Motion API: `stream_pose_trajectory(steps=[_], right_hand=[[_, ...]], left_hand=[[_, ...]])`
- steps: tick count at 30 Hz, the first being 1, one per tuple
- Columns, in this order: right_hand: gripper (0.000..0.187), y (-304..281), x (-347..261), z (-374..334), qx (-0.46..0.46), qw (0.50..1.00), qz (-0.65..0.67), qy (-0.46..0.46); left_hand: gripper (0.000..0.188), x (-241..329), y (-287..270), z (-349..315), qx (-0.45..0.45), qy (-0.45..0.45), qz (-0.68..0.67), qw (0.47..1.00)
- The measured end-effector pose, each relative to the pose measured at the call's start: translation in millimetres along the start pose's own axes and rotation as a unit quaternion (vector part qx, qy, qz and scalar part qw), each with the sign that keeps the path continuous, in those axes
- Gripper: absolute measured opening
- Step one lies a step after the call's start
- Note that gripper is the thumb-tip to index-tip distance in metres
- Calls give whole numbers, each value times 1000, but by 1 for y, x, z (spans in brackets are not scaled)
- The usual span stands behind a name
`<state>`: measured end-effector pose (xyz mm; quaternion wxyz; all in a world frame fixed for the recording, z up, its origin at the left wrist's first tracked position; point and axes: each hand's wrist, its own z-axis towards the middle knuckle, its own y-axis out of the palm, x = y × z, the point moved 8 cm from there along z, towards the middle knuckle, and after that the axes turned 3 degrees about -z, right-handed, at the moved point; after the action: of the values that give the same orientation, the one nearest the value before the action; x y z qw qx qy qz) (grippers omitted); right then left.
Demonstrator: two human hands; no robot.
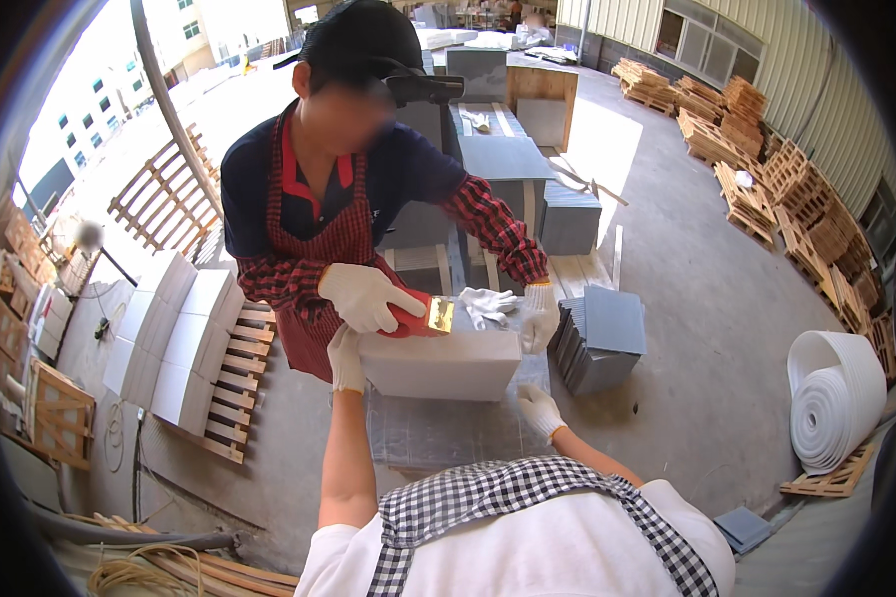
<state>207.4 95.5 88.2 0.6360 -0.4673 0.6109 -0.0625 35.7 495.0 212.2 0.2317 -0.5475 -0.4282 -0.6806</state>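
A white foam-wrapped block (438, 364) lies on the worktable (448, 428) in front of me. My left hand (346, 360), in a white knit glove, grips its left end; the fingertips are partly hidden under a co-worker's glove. My right hand (541, 411), also gloved, is by the block's lower right corner, apart from it, fingers stretched out and holding nothing. Across the table, the co-worker's gloved hand (371, 298) holds a red tape dispenser (420, 316) over the block's top left. The co-worker's other glove (539, 318) is at its right end.
Loose white gloves (487, 307) lie behind the block. Grey slabs (613, 320) are stacked at the right, with more behind. White boxes (169, 328) stand on a pallet at the left. A foam roll (834, 403) and wooden pallets (762, 164) line the right side.
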Motion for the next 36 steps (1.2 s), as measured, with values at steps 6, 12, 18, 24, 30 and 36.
stream_pose_trajectory(steps=[6,12,18,24,30,36], right_hand=[[49,15,23,-10,-54,997,-47,6],[47,15,5,-18,-90,995,-41,-1],[53,-7,-21,-19,-60,997,46,21],[106,-48,-69,15,-16,998,36,-55],[131,-86,-163,22,-18,982,88,-169],[135,-72,-159,40,-32,983,91,-153]], left_hand=[[42,-6,-4,6,6,1,24,1000],[42,-7,-6,5,8,-12,12,1000],[41,-5,0,3,5,-15,-8,1000],[39,-11,-6,6,14,-7,-4,1000],[35,-11,-9,9,-14,19,6,1000],[32,-3,-1,4,-1,26,25,999]])
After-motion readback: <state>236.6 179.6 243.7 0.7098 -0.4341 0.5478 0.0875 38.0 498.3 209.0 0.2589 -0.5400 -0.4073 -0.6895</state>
